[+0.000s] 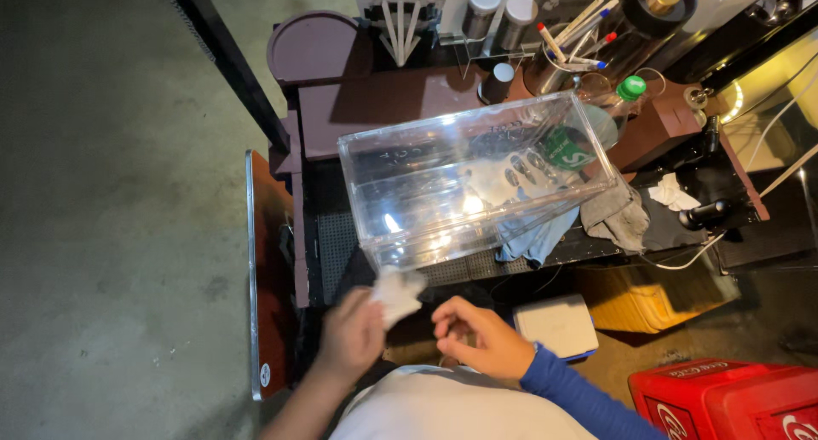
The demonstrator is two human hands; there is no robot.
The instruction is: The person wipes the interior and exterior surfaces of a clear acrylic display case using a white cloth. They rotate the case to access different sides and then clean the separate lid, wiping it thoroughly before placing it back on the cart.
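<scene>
The left hand (351, 333) pinches a crumpled white tissue (397, 292) against the clear acrylic box (473, 180) on the tabletop (375, 99), wiping apparently underway, while the right hand (477, 338) hovers loosely curled, empty.

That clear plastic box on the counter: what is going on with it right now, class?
A person stands over a clear plastic box that rests on a cluttered dark counter. Their left hand holds a crumpled white tissue close to the box's near corner. The right hand, in a blue sleeve, is loosely curled beside it and holds nothing visible. Grey and blue cloths lie just behind the box, with a cup of pens further back.
</scene>
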